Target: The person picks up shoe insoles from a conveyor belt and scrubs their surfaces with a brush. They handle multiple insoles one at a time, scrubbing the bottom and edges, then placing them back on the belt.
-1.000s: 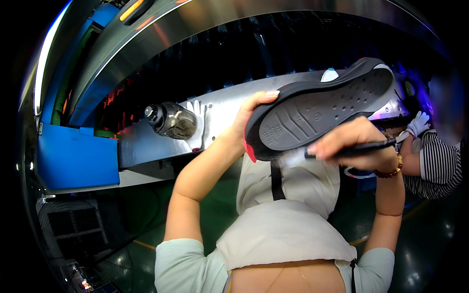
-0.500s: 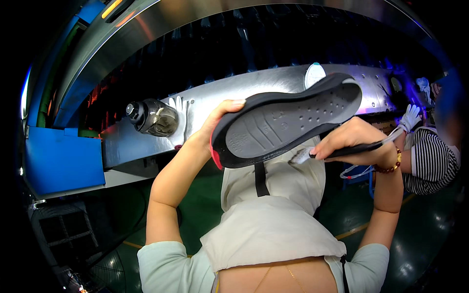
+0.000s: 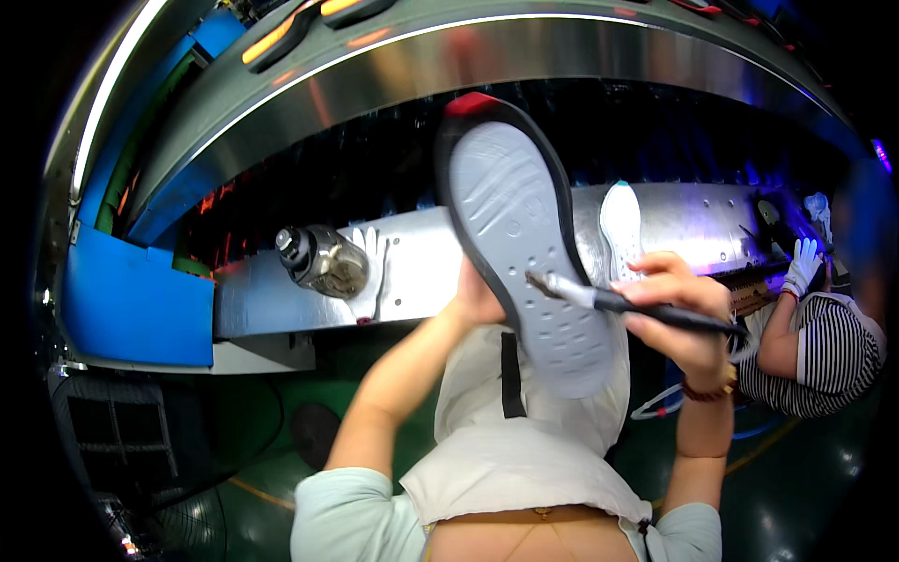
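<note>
Shoe sole [image 3: 524, 239] mid-scene, left hand [image 3: 479, 295] gripping its left edge; right hand [image 3: 695, 295] pinches brush [image 3: 581, 296], tip over sole. Loose left grip could let sole twist, skidding the brush.

Sole [image 3: 520, 234] now red end [image 3: 471, 104] foremost

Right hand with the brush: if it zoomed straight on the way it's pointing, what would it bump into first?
Most likely the grey sole. The right hand aims the brush leftward at it; the bristles seem to touch it, though depth is hard to judge.
</note>
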Motion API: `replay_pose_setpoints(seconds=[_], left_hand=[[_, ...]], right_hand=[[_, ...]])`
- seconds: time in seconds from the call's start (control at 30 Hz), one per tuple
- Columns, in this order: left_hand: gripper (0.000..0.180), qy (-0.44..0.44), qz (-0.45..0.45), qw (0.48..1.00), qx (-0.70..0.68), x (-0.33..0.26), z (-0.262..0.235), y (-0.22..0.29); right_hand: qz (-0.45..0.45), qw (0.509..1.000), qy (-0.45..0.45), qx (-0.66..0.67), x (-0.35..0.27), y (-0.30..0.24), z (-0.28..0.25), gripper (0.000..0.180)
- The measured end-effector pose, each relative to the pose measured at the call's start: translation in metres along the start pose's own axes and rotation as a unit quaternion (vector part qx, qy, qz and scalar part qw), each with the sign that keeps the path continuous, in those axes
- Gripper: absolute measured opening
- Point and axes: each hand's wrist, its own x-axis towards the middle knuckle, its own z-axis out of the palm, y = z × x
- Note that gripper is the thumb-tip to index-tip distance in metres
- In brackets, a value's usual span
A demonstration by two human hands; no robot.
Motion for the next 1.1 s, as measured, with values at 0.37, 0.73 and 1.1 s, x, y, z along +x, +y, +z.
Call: replay_pose_setpoints(seconds=[0.37,0.73,1.1], left_hand=[[0.101,0.193,-0.007,0.932,0.306,0.012,-0.034,-0.036],[0.083,0.246,0.103,0.915,0.304,0.002,-0.010,-0.008],[0.086,0.145,0.090,0.944,0.282,0.005,0.015,-0.047]], right_hand=[[0.222,0.924,0.253,0.179,0.010,0.116,0.043,0.016],[-0.019,0.991,0.017,-0.130,-0.034,0.044,0.088,0.013],[0.042,0.993,0.091,0.064,0.022,0.038,0.050,0.015]])
